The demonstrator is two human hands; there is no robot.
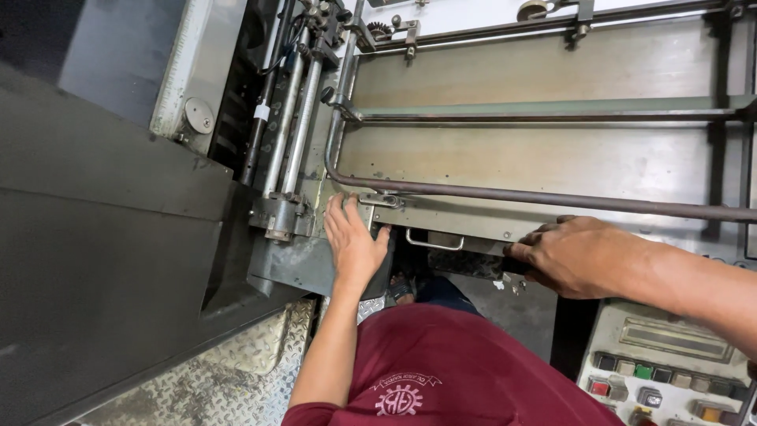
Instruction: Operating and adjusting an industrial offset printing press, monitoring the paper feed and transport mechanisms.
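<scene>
left hand point(352, 243): laid flat, fingers together and extended, palm down on the grey metal edge plate point(315, 264) at the machine's front corner, fingertips just short of a small bracket point(381, 200); it grips nothing.
right hand point(569, 255): knuckles up, fingers curled down over the front lip of the feed table point(552, 162); whether anything is held beneath cannot be told.
handle point(434, 242): small metal loop on the front lip, between the two hands, touched by neither.
guard bar point(544, 197): dark round bar crossing above both hands.
rollers point(293, 118): steel shafts running away above the left hand.
control panel point(670, 371): coloured push-buttons, below the right forearm.
floor point(236, 371): embossed metal tread plate.
</scene>
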